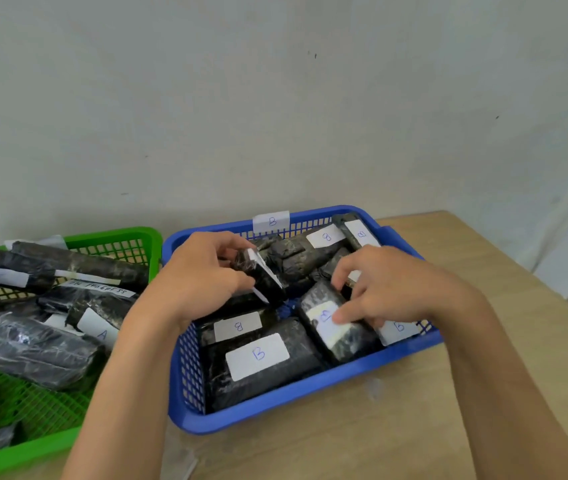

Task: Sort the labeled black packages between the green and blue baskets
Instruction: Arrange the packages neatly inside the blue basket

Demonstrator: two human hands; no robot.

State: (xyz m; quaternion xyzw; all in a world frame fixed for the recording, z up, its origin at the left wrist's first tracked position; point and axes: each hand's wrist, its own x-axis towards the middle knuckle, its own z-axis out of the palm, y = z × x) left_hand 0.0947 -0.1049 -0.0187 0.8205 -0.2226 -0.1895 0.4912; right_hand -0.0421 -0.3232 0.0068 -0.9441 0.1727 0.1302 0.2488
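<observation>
**Both hands down in the blue basket**

Forearms come in from the near edge, bare, angled up and inward w/ both wrists over the blue basket (pixel 310 386). That basket is the landmark: it sits on a light wood table (pixel 448 427), long side slanting away to the right, a "B" tag (pixel 271 221) clipped on its far rim.

Left hand (pixel 202 275) hangs over the basket's left-far part, wrist bent down, fingers curled round a small black package (pixel 261 277), thumb on the near side, pkg tipped on edge so its white label shows as a thin strip. Firmly held.

Right hand (pixel 390 289) is over the basket's right half, palm down, fingers spread a bit and pressing on a tilted B package (pixel 338 327); fingertips lie across its white label. Whether it's gripping or only pressing, can't tell.

Inside the basket, nearest corner: a big flat B package (pixel 261 365), another B-labelled one just behind it, more B pkgs toward the far-right corner.

Left of the blue basket, touching or nearly so, is the green basket (pixel 112 237), piled w/ black wrapped packages; one label reads "A" (pixel 102 333), another has handwriting too blurred to read fully.

Behind the blue basket, a plain pale wall (pixel 275 98).
</observation>
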